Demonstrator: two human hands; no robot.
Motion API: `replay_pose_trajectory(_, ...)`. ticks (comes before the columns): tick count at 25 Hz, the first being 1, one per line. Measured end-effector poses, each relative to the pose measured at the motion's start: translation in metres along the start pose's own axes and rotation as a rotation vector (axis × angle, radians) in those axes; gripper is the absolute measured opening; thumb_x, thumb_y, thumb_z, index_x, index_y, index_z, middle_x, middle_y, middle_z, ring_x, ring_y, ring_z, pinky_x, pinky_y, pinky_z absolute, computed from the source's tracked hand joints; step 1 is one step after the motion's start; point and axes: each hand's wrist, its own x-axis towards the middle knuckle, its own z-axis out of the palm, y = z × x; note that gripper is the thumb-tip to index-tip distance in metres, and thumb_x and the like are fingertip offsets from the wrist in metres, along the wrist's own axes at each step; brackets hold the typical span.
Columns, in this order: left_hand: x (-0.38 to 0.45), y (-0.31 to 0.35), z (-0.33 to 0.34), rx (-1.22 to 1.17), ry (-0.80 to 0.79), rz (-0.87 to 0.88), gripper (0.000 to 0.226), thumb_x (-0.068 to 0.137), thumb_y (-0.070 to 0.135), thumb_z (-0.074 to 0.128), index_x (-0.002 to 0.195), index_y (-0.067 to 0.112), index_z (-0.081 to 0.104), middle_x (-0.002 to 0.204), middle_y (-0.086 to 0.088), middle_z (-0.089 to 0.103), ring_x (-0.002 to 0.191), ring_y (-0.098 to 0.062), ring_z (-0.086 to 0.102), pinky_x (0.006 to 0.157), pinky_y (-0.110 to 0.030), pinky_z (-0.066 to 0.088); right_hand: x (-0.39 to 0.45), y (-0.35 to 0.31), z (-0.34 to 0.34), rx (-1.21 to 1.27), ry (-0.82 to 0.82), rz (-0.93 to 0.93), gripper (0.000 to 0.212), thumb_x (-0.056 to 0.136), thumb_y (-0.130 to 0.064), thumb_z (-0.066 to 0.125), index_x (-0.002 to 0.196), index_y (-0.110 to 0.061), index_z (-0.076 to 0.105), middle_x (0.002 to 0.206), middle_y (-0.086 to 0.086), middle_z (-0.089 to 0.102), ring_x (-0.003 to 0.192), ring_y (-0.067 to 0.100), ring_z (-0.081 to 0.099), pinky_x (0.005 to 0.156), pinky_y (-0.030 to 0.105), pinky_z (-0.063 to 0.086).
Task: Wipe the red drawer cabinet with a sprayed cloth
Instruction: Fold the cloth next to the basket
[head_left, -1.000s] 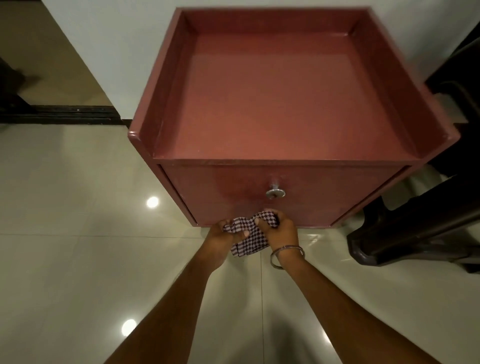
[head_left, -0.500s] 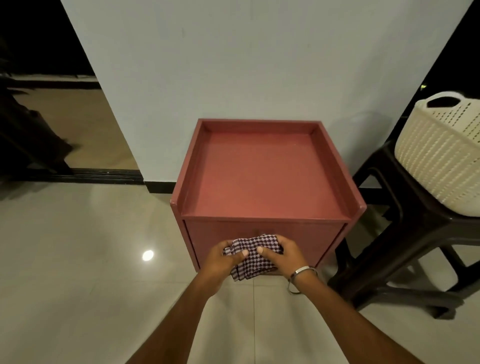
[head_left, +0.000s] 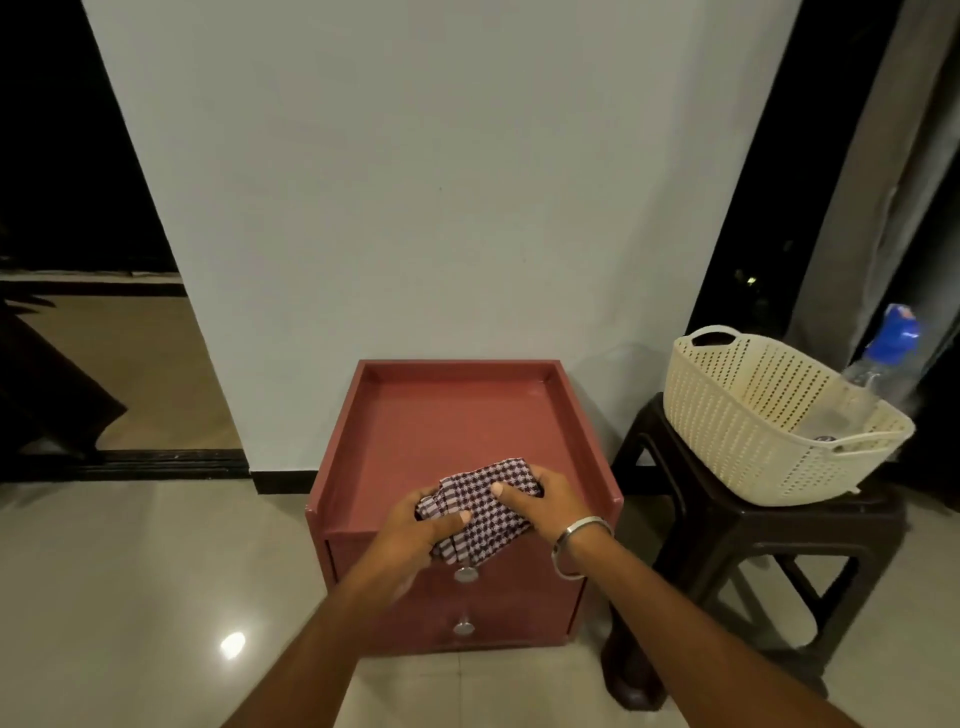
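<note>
The red drawer cabinet (head_left: 457, 415) stands on the floor against the white wall, its top a shallow tray with raised edges and two metal knobs on its front. A folded checked cloth (head_left: 480, 506) is held over the cabinet's front edge. My left hand (head_left: 415, 530) grips the cloth's left side with the thumb on top. My right hand (head_left: 540, 501), with a metal bangle on the wrist, grips its right side. A spray bottle (head_left: 878, 364) with a blue head leans in the cream basket (head_left: 748, 431) to the right.
The basket sits on a dark plastic stool (head_left: 727, 525) close to the cabinet's right side. The floor is glossy beige tile (head_left: 130, 571). A dark doorway and threshold (head_left: 130, 462) lie to the left, dark frames to the right.
The view has pulled back and up, so the cabinet looks smaller and the basket with bottle came into view. Both hands lifted the cloth from the drawer front to the top's front edge.
</note>
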Motion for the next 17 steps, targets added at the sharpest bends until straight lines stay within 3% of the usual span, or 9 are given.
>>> replay_pose_trajectory(4,-0.006,0.028,0.022,-0.009,0.039,0.094,0.037,0.081,0.002,0.071,0.115,0.002,0.057,0.103,-0.017,0.071,0.087,-0.031,0.071,0.068,-0.039,0.06,-0.011,-0.047,-0.027,-0.043,-0.032,0.014,0.034,0.086,-0.015,0.066,0.117,-0.005,0.057,0.105,0.008,0.065,0.085,0.012,0.063,0.067,0.019,0.056)
replay_pose_trajectory(8,-0.001,0.046,0.042,-0.023,-0.032,0.113,0.038,0.082,-0.001,0.068,0.118,0.001,0.056,0.107,-0.02,0.07,0.093,-0.036,0.07,0.07,-0.042,0.059,-0.01,-0.07,-0.053,-0.069,0.006,0.013,0.041,0.084,-0.02,0.068,0.121,-0.008,0.055,0.117,0.01,0.064,0.097,0.02,0.064,0.077,0.031,0.059)
replay_pose_trajectory(11,0.021,0.06,0.06,-0.022,-0.068,0.144,0.041,0.081,-0.003,0.069,0.119,0.001,0.056,0.108,-0.02,0.069,0.094,-0.035,0.069,0.068,-0.04,0.059,0.003,-0.079,-0.077,-0.096,0.075,0.005,0.044,0.085,-0.02,0.068,0.123,-0.005,0.054,0.122,0.011,0.063,0.101,0.021,0.062,0.07,0.02,0.056)
replay_pose_trajectory(15,0.076,0.074,0.088,-0.037,-0.064,0.188,0.038,0.081,-0.004,0.068,0.116,0.001,0.056,0.108,-0.02,0.068,0.091,-0.035,0.068,0.065,-0.038,0.058,0.054,-0.081,-0.108,-0.239,0.154,-0.008,0.046,0.08,-0.033,0.071,0.119,-0.009,0.06,0.116,0.008,0.067,0.102,0.021,0.065,0.089,0.036,0.056)
replay_pose_trajectory(17,0.107,0.085,0.105,-0.037,-0.073,0.217,0.036,0.081,-0.004,0.068,0.114,0.004,0.056,0.105,-0.017,0.068,0.089,-0.032,0.068,0.059,-0.033,0.059,0.083,-0.083,-0.13,-0.284,0.191,-0.014,0.049,0.077,-0.038,0.071,0.116,-0.01,0.062,0.114,0.009,0.068,0.101,0.022,0.066,0.09,0.043,0.055)
